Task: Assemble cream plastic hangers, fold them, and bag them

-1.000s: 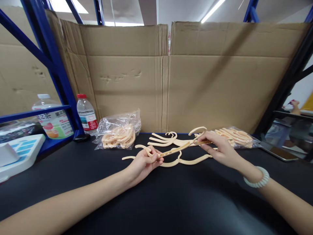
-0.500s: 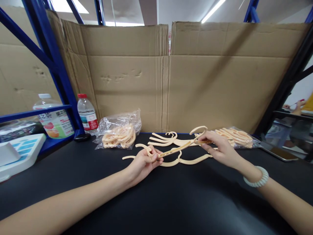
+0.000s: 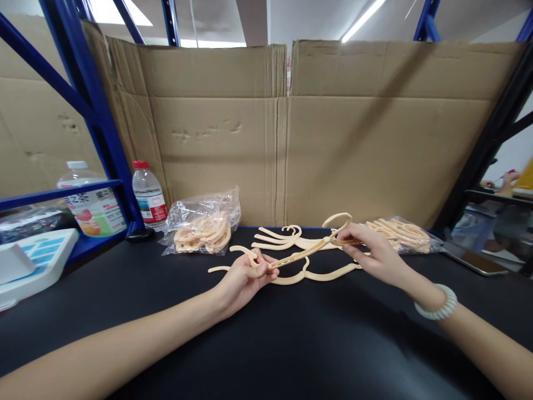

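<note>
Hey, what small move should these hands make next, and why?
Probably press the curved end piece toward the slotted hanger with the left hand while the right hand steadies the hanger beside its hook: the left hand appears to pinch where the two meet, hiding whether they fully join.

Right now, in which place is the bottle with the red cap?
In the head view, the bottle stands at left, between the blue post and the plastic bag of beige pieces.

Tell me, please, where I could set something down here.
Bare tabletop lies between the left forearm and right forearm, and between left forearm and left plastic bag. Crowded: far side, with coat hangers, right plastic bag and phone.
</note>
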`<move>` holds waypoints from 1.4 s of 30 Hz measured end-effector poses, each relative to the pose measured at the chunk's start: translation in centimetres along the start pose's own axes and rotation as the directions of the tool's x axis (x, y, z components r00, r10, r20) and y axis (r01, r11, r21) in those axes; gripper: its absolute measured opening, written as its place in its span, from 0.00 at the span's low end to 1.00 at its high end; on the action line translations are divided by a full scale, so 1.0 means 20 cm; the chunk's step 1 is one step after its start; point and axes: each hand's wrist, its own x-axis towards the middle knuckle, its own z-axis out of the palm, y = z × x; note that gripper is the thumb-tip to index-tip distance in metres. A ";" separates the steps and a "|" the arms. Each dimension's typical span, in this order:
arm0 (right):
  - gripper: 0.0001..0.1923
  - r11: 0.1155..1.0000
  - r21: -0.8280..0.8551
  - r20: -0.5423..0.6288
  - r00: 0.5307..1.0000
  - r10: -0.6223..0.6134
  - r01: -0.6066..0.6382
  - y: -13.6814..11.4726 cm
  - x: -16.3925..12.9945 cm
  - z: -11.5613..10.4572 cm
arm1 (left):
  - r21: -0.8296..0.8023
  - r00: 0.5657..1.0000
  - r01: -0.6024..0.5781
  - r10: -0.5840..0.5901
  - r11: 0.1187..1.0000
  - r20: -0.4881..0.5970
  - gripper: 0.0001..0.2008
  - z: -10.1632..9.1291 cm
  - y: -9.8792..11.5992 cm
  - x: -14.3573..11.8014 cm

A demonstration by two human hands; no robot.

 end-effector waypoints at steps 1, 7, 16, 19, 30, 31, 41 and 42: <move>0.05 1.000 0.005 0.005 1.000 -0.001 0.001 0.00 0.00 0.00 | -0.002 1.000 -0.003 0.003 1.000 0.002 0.13 0.00 0.00 0.00; 0.04 1.000 0.007 0.016 1.000 -0.025 0.025 -0.01 -0.01 0.01 | 0.002 1.000 -0.018 0.018 1.000 -0.022 0.14 -0.01 -0.01 0.01; 0.05 0.998 -0.029 -0.001 0.999 -0.053 0.053 -0.05 -0.01 0.03 | 0.072 0.994 -0.083 0.087 0.994 -0.063 0.13 -0.01 -0.03 0.01; 0.05 0.998 -0.036 -0.006 0.999 -0.043 0.042 -0.04 0.00 0.02 | 0.050 0.996 -0.059 0.062 0.997 -0.070 0.14 0.00 -0.03 0.01; 0.05 0.989 -0.109 -0.072 0.991 -0.112 0.104 -0.01 0.00 -0.01 | -0.028 0.998 0.013 -0.011 1.000 0.066 0.13 0.02 0.00 -0.01; 0.05 0.988 -0.110 -0.079 0.990 -0.120 0.111 -0.02 0.00 -0.01 | -0.037 0.996 0.022 -0.018 0.999 0.085 0.13 0.02 0.00 -0.01; 0.07 0.984 -0.073 -0.068 0.984 -0.166 0.161 -0.02 0.00 -0.03 | -0.068 0.996 0.052 -0.047 0.996 0.079 0.09 0.01 0.01 -0.02; 0.07 0.984 -0.065 -0.064 0.984 -0.168 0.164 -0.02 0.00 -0.03 | -0.069 0.996 0.054 -0.048 0.996 0.076 0.09 0.01 0.01 -0.02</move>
